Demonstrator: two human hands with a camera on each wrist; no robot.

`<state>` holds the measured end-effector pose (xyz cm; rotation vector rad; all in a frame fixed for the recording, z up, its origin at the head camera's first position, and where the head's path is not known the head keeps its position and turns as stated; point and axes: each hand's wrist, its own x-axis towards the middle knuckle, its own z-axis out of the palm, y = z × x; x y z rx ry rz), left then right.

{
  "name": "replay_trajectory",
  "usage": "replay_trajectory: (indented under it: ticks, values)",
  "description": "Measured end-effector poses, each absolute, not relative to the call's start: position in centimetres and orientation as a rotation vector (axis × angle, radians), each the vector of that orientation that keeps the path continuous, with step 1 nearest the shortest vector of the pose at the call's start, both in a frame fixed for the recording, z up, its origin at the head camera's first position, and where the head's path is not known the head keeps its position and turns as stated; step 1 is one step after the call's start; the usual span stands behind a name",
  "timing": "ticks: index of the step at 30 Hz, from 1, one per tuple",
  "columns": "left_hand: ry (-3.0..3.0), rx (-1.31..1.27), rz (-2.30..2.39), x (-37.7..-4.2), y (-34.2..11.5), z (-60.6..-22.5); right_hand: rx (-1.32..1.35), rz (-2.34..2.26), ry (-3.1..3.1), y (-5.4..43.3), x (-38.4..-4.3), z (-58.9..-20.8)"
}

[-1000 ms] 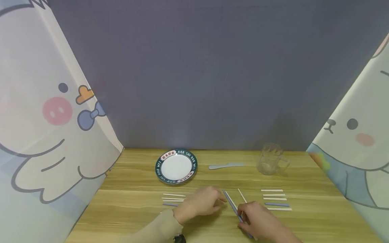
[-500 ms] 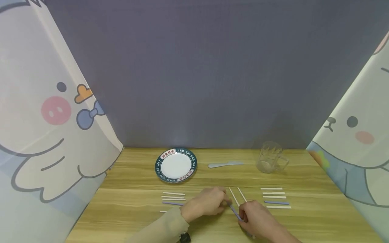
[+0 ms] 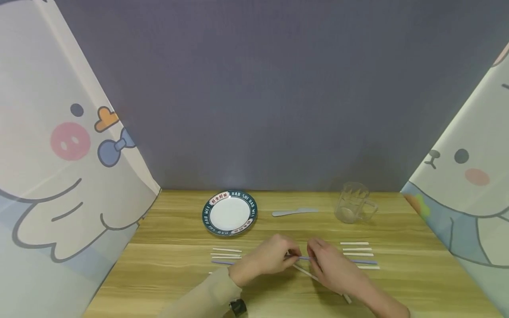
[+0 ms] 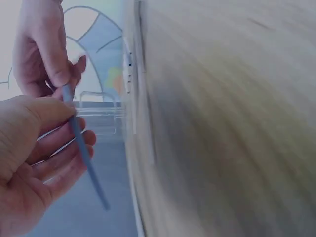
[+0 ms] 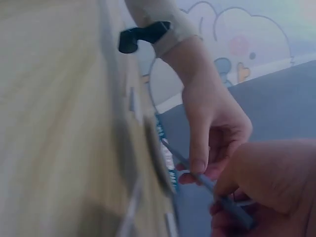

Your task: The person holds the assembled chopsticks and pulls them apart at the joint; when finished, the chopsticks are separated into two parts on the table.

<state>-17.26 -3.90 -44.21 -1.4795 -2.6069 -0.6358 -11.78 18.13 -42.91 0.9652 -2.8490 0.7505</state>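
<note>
Both hands pinch a thin blue-violet stick [image 3: 304,258], raised over the table between them. My left hand [image 3: 274,255] has it between thumb and fingers; in the left wrist view the stick [image 4: 85,148] runs past those fingertips, its free end pointing down. My right hand [image 3: 332,267] grips the same stick close by; in the right wrist view its other end [image 5: 239,213] lies within that hand. Below the hands, a white stick [image 3: 305,272] lies slanted on the table, partly covered by the right hand.
Short white sticks [image 3: 226,250] and a blue one [image 3: 222,263] lie in a row at left, with a similar row of sticks [image 3: 358,249] at right. Behind are a green-rimmed plate [image 3: 207,217], a plastic knife [image 3: 294,212] and a clear mug [image 3: 350,207].
The blue-violet stick has come up off the table and turned from slanted to nearly level across the view. My right hand has moved up and forward; the left pinches the stick's other part.
</note>
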Motion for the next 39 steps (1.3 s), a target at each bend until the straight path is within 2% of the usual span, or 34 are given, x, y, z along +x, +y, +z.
replay_trajectory:
  ticks: [5, 16, 27, 39]
  values:
    - [-2.575, -1.449, -0.854, -17.0, -4.7, -42.9, 1.153, 0.93, -2.819, 18.1, -12.9, -41.4]
    - [-2.439, -1.36, -0.822, -17.0, -6.2, -40.2, 1.15, 0.846, -2.766, 18.3, -14.2, -38.4]
    - [-2.388, -1.329, -0.648, -17.3, -8.0, -40.6, 1.165, 0.799, -2.77, 18.9, -14.6, -38.6]
    - [-2.479, -1.219, -0.878, -17.4, -10.8, -40.6, 1.125, 0.751, -2.726, 20.8, -14.7, -38.7]
